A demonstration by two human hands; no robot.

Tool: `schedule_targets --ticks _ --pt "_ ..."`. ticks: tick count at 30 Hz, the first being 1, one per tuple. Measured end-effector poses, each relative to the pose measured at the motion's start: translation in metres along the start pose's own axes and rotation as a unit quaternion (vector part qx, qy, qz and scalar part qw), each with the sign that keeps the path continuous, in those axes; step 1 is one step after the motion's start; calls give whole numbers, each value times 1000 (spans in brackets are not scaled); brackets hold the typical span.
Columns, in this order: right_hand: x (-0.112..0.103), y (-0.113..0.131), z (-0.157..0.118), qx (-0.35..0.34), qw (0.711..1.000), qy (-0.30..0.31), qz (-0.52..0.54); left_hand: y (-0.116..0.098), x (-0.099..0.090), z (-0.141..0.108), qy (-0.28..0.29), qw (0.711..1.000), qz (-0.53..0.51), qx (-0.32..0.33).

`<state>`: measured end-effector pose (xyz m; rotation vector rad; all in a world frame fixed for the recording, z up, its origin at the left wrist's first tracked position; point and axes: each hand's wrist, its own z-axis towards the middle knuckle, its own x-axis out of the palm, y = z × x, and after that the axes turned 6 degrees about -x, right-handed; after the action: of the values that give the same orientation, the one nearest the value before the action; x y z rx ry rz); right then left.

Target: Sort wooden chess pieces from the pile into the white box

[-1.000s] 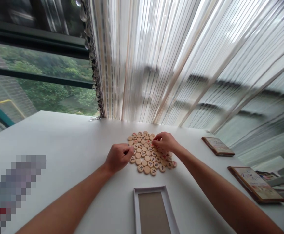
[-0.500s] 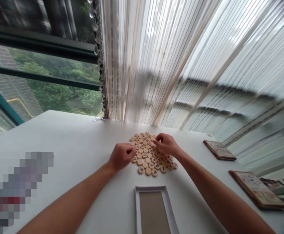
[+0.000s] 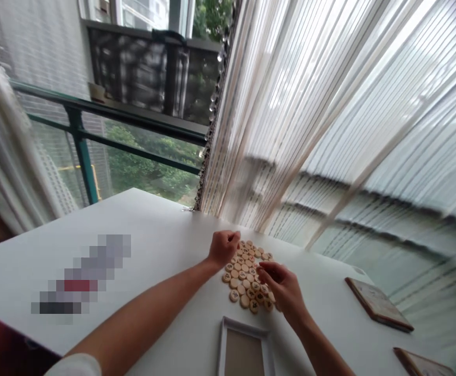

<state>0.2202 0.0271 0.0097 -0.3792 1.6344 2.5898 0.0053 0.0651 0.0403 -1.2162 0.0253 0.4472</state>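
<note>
A cluster of several round wooden Chinese chess pieces point(image 3: 242, 275) lies on the white table, some with black or red characters and some plain. At the far left edge of the cluster is my left hand point(image 3: 223, 247), closed with its fingers curled in. Whatever it may hold is hidden. My right hand point(image 3: 282, 287) hovers over the right side, covering part of the cluster. Its fingers are bent, with thumb and forefinger close together at the pieces. I cannot make out whether a piece sits between them.
Nearer to me stands a shallow open box point(image 3: 245, 350) with a pale rim. Two flat framed panels, one of them a brown-edged panel point(image 3: 378, 303), lie at the right. A string curtain point(image 3: 247, 177) hangs at the table's far edge. A blurred-out object point(image 3: 82, 277) lies left.
The view has swung left and tilted. My left hand has moved to the far left edge of the cluster, and my right hand has come nearer along its right side.
</note>
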Motion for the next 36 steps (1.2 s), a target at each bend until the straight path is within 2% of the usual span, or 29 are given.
schedule_targets --ticks 2,5,8,11,15,19,24,27,36 --pt "2 -3 -2 2 1000 -8 23 -23 13 23 -12 1000 -24 -16" --pt "2 -4 -8 11 998 -21 56 -58 33 48 0 998 -58 -18" --pt "0 1 -13 28 994 -34 98 -74 44 38 52 995 -81 -2" --pt "-1 10 -16 52 986 -37 152 -62 32 -4 116 990 -86 5" --pt "7 22 -22 85 972 -10 220 -32 -7 -65 180 980 -88 -20" --pt "22 33 -33 117 958 23 262 -14 -29 -101 213 968 -109 -71" --pt "25 42 -50 146 948 38 281 -7 -27 -111 227 957 -151 -100" --pt "20 47 -56 159 946 25 281 -6 -23 -113 261 942 -184 -106" --pt "17 57 -62 162 946 37 278 -17 -26 -116 280 911 -276 -126"
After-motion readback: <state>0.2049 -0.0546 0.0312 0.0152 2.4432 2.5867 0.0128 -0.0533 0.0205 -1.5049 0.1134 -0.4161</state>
